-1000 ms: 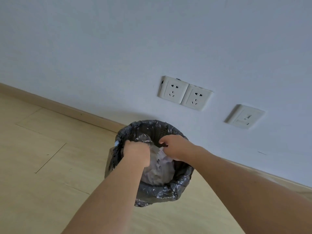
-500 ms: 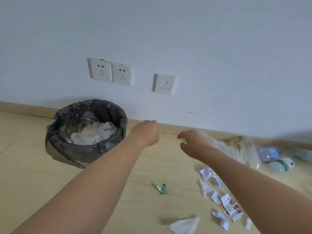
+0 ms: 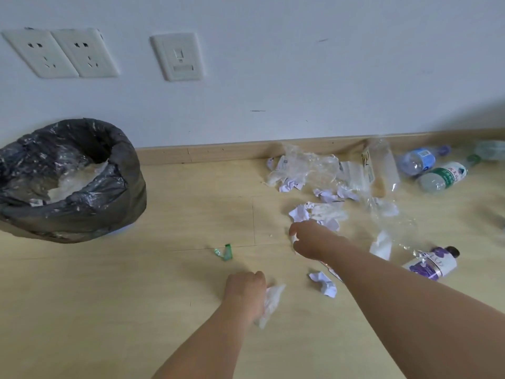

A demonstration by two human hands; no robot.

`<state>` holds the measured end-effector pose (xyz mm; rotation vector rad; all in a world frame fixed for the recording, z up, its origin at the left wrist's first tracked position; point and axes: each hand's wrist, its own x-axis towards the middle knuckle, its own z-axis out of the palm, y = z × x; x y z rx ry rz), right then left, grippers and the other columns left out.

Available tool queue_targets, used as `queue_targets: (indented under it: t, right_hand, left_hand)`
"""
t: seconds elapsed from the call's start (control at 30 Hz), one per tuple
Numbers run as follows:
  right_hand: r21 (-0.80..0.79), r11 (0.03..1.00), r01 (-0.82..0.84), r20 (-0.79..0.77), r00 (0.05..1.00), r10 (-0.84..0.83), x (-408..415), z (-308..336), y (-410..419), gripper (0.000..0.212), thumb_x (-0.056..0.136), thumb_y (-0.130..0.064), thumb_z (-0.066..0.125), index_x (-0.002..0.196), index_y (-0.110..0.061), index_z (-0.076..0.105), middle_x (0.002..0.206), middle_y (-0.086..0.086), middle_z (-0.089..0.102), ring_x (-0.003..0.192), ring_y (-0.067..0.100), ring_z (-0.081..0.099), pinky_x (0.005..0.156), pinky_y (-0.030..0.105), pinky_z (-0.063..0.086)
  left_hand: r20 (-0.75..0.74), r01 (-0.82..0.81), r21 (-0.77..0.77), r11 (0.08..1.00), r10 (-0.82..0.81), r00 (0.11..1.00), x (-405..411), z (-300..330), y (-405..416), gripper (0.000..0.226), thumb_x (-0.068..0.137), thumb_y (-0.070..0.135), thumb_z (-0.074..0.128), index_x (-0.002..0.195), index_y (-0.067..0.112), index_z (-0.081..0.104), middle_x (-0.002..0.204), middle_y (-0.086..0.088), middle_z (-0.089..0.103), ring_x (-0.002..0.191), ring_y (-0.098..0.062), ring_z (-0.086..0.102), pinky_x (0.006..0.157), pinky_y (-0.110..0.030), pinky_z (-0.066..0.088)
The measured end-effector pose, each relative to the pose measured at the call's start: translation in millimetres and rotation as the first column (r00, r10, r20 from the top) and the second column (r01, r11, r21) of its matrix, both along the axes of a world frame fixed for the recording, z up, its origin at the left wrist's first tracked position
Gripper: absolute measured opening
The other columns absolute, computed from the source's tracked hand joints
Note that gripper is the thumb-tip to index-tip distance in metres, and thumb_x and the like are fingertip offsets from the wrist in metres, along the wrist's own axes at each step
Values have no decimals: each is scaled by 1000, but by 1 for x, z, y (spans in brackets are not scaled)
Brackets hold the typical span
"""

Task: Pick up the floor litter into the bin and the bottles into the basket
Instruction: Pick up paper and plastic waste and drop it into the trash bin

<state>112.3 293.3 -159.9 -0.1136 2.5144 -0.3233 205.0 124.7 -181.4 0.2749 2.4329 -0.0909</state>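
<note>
My left hand (image 3: 246, 292) is low over the floor and grips a crumpled white tissue (image 3: 272, 300). My right hand (image 3: 310, 239) is further out, fingers curled, pinching a small white paper scrap (image 3: 294, 239) at the edge of a pile of crumpled papers (image 3: 300, 213). The bin (image 3: 128, 170), lined with a black bag and holding white and clear waste, stands at the left by the wall. Bottles lie at the right: a blue-labelled one (image 3: 418, 160), a green-labelled one (image 3: 444, 176) and a purple-labelled one (image 3: 434, 265). No basket is in view.
Clear plastic wrap (image 3: 308, 168) and a clear bottle (image 3: 381, 165) lie along the skirting board. A paper ball (image 3: 323, 285) sits beside my right forearm, and a green scrap (image 3: 225, 253) lies between the hands and the bin. Wall sockets (image 3: 60, 53) are above the bin.
My view swung right, away from the bin. Both hands left the bin and dropped to the floor litter; the left took hold of the tissue and the right reached the paper pile.
</note>
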Motion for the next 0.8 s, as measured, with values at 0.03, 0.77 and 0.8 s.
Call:
queue_targets:
  t: [0.03, 0.77, 0.8]
  right_hand:
    - [2, 1000, -16, -6, 1000, 16, 0, -4, -4, 44, 89, -13, 44, 130, -26, 52, 131, 3, 50, 125, 30, 41, 99, 39, 42]
    - [-20, 983, -180, -89, 980, 178, 12, -22, -192, 20, 89, 0, 40, 98, -11, 54, 104, 9, 52, 97, 30, 60, 72, 34, 46]
    - [-66, 990, -126, -119, 986, 118, 2, -10, -199, 17, 90, -4, 42, 95, -12, 56, 101, 7, 55, 92, 28, 60, 71, 32, 47]
  left_hand:
    - [26, 6, 12, 1000, -6, 1000, 0, -1, -1, 37, 86, 28, 65, 118, 15, 53, 118, -5, 62, 108, -25, 61, 76, -29, 41]
    - [-265, -497, 437, 749, 636, 725, -112, 194, -265, 15, 85, 7, 52, 87, 2, 66, 75, -9, 63, 74, -28, 57, 63, -31, 40]
    - [-311, -492, 439, 751, 641, 701, -117, 195, -279, 16, 87, 9, 50, 90, 3, 65, 81, -11, 64, 79, -30, 59, 68, -32, 42]
